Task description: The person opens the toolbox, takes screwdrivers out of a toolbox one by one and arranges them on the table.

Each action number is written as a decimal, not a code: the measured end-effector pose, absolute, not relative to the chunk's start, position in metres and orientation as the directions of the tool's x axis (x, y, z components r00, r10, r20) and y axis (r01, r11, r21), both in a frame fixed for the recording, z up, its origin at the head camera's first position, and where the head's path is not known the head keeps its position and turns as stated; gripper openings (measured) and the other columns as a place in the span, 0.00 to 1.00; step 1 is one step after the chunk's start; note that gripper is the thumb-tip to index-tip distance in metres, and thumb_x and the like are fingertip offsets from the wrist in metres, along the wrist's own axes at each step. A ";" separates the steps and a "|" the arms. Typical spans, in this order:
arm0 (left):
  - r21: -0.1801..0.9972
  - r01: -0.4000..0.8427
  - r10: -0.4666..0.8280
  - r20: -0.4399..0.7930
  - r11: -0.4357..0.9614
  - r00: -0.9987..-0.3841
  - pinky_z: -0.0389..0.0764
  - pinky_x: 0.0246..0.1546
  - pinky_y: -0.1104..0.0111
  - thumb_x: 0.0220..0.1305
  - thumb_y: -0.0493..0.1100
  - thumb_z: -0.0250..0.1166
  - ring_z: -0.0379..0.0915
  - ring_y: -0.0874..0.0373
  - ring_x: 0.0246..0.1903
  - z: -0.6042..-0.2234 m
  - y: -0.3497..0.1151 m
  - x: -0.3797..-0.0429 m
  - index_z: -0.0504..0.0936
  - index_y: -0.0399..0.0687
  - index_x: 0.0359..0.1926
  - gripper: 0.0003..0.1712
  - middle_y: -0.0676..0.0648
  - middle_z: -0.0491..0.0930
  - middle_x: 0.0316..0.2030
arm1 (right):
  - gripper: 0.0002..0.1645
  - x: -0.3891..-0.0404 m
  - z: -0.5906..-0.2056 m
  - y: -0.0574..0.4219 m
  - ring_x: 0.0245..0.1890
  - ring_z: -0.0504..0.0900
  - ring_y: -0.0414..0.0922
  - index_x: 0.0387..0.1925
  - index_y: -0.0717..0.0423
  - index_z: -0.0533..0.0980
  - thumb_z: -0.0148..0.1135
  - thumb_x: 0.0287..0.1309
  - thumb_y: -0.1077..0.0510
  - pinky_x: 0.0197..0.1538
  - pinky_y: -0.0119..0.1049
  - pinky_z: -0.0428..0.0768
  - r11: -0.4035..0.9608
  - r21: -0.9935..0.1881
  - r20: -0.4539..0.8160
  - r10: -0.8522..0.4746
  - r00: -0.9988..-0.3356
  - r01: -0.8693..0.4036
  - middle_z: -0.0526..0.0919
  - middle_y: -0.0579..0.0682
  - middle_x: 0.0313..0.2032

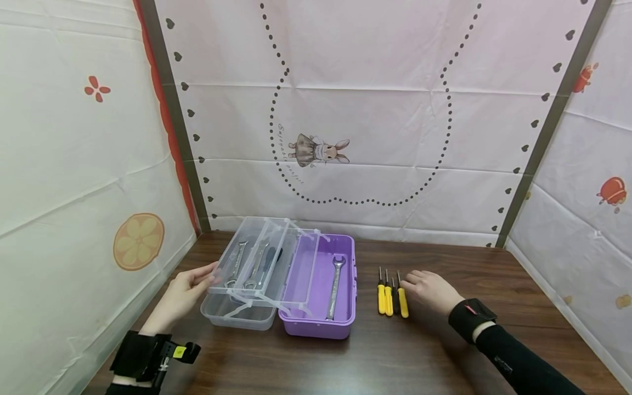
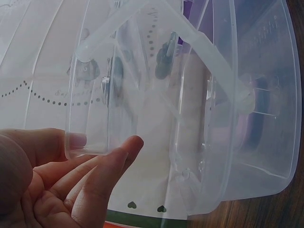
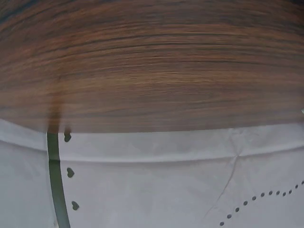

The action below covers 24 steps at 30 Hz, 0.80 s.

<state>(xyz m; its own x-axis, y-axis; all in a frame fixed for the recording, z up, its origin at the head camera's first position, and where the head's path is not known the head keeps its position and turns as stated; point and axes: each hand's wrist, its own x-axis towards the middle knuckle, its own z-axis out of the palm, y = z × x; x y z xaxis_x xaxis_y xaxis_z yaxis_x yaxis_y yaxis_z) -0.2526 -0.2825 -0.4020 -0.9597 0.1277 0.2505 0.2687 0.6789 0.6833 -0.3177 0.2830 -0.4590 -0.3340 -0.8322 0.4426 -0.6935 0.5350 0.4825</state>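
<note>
A purple toolbox [image 1: 321, 328] stands on the table with a wrench [image 1: 336, 288] lying in it. To its left, clear plastic trays with white link arms overlap the box. My left hand [image 1: 185, 296] pinches the left edge of the upper clear tray [image 2: 95, 149], thumb on one side and fingers on the other. Wrenches [image 1: 238, 263] and a dark-handled tool [image 1: 273, 257] show in or through this tray. My right hand [image 1: 430, 292] is low over the table, fingertips beside the rightmost yellow screwdriver [image 1: 403, 303]; whether they touch is unclear. It is out of the right wrist view.
More screwdrivers [image 1: 382, 299] with yellow or black handles lie in a row, shafts pointing away. A lower clear tray [image 1: 239, 319] sits left of the purple box. White printed cloth [image 1: 365, 126] walls the brown wooden table [image 1: 385, 362] at the back and both sides.
</note>
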 end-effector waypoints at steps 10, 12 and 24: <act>0.679 0.266 0.125 0.250 0.685 -0.960 0.78 0.38 0.80 0.74 0.39 0.56 0.79 0.51 0.51 -0.402 -0.282 -0.252 0.70 0.32 0.67 0.25 0.31 0.78 0.57 | 0.23 -0.314 -0.450 0.272 0.46 0.85 0.54 0.48 0.62 0.82 0.75 0.48 0.59 0.49 0.48 0.83 0.701 0.272 0.546 -0.677 -0.494 -0.660 0.87 0.57 0.44; 0.680 0.262 0.124 0.246 0.685 -0.961 0.77 0.38 0.80 0.74 0.39 0.56 0.79 0.49 0.52 -0.402 -0.282 -0.251 0.70 0.32 0.67 0.25 0.31 0.79 0.56 | 0.26 -0.313 -0.449 0.270 0.51 0.84 0.56 0.53 0.63 0.80 0.73 0.52 0.58 0.53 0.50 0.81 0.724 0.219 0.537 -0.650 -0.539 -0.654 0.86 0.60 0.49; 0.684 0.258 0.124 0.239 0.682 -0.963 0.79 0.39 0.77 0.75 0.39 0.54 0.79 0.48 0.52 -0.402 -0.282 -0.251 0.69 0.32 0.68 0.25 0.32 0.80 0.55 | 0.34 -0.304 -0.446 0.244 0.67 0.70 0.62 0.69 0.63 0.67 0.61 0.66 0.53 0.67 0.56 0.69 0.756 -0.042 0.453 -0.569 -0.687 -0.653 0.72 0.63 0.66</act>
